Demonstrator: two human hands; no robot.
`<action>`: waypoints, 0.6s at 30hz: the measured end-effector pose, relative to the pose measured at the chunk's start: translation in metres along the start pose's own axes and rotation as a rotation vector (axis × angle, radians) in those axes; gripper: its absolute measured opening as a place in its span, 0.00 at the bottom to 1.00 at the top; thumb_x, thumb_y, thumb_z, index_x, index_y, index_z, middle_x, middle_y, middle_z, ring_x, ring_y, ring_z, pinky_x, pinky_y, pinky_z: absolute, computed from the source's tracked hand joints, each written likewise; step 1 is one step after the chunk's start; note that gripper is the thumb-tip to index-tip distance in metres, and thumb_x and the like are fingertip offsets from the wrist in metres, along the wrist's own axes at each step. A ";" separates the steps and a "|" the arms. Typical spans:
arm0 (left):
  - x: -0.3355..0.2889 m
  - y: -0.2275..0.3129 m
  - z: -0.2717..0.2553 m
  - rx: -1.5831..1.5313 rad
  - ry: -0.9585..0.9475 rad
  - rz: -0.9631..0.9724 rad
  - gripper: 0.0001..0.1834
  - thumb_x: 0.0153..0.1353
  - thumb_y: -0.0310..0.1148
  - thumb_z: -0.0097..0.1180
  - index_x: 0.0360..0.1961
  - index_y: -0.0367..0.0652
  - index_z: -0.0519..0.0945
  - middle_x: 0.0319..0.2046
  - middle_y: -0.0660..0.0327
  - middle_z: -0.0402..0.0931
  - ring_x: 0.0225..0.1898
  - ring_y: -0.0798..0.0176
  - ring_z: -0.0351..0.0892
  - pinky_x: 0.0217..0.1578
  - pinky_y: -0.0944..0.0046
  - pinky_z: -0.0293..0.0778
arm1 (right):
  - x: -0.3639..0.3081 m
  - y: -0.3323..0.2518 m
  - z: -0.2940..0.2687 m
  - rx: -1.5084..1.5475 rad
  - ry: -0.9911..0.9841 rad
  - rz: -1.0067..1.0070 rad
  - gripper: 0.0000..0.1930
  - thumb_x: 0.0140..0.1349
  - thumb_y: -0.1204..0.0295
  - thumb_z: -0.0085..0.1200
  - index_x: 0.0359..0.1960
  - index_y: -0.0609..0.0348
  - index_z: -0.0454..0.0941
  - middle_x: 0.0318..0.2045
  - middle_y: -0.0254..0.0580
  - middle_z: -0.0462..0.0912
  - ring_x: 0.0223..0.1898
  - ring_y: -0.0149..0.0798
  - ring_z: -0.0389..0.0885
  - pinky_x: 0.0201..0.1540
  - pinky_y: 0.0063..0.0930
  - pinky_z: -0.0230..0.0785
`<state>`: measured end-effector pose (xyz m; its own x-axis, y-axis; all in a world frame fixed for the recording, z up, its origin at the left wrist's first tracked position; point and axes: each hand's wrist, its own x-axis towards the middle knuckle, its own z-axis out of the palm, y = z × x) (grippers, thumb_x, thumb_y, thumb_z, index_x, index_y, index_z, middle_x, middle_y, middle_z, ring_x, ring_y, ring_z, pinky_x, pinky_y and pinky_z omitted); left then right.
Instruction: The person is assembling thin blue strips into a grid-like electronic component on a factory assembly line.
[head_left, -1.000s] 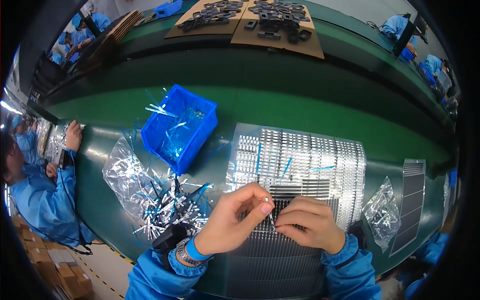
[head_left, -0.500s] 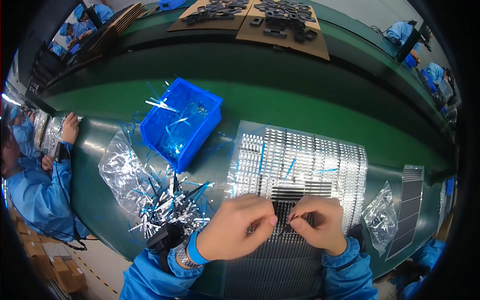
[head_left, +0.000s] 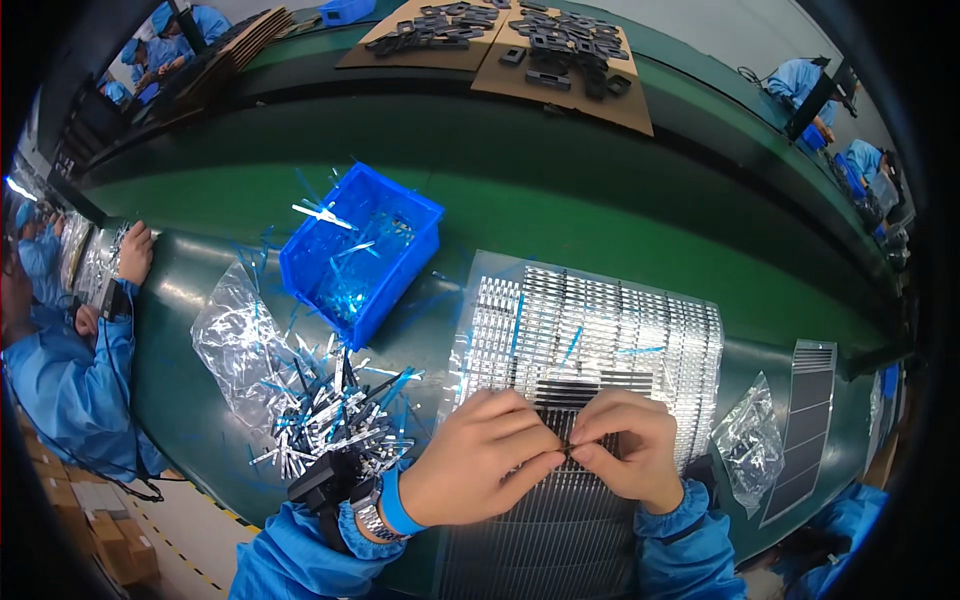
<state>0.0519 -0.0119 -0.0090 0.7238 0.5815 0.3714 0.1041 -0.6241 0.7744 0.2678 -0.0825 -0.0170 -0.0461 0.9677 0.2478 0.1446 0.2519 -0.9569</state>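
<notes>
My left hand (head_left: 490,455) and my right hand (head_left: 632,448) meet fingertip to fingertip, each closed in a pinch. Between them is a small thin dark strip (head_left: 568,449), mostly hidden by the fingers. They are above a clear sheet (head_left: 490,268) carrying rows of silver and black strips (head_left: 620,318). Just beyond my fingers lie several longer dark strips (head_left: 595,385) on that sheet. Left of my left hand is a loose pile of silver, black and blue strips (head_left: 335,415).
A blue bin (head_left: 415,250) holding blue film scraps stands on the green table. Clear plastic bags (head_left: 235,335) (head_left: 752,445) lie on both sides, with a dark panelled sheet (head_left: 803,430) at right. Black parts (head_left: 575,50) lie on cardboard at the back. A co-worker (head_left: 75,390) sits at left.
My fingertips have come together from a small gap, with the left hand moving right toward the right hand. The whole view has shifted slightly.
</notes>
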 end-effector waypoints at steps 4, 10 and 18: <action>-0.002 0.000 -0.001 0.091 0.004 -0.027 0.05 0.60 0.31 0.69 0.35 0.43 0.88 0.28 0.61 0.81 0.35 0.56 0.79 0.37 0.57 0.74 | 0.002 -0.008 0.000 -0.052 0.041 0.076 0.08 0.55 0.76 0.73 0.36 0.60 0.89 0.34 0.42 0.87 0.33 0.33 0.84 0.35 0.26 0.75; 0.001 0.000 0.000 -0.010 0.014 -0.049 0.06 0.60 0.31 0.69 0.37 0.42 0.89 0.24 0.60 0.80 0.29 0.57 0.78 0.35 0.58 0.73 | -0.003 -0.005 -0.002 -0.136 0.102 -0.026 0.07 0.53 0.75 0.75 0.35 0.55 0.92 0.34 0.40 0.83 0.33 0.32 0.81 0.34 0.25 0.72; 0.000 0.001 -0.002 -0.187 -0.025 -0.154 0.08 0.66 0.28 0.63 0.42 0.38 0.89 0.22 0.59 0.81 0.27 0.56 0.78 0.36 0.57 0.73 | -0.006 0.003 -0.003 0.191 0.097 0.010 0.06 0.59 0.71 0.74 0.35 0.57 0.90 0.36 0.41 0.80 0.36 0.33 0.77 0.39 0.27 0.69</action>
<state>0.0506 -0.0113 -0.0070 0.7258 0.6481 0.2305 0.0881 -0.4200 0.9033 0.2713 -0.0876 -0.0208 0.0507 0.9687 0.2432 -0.0455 0.2455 -0.9683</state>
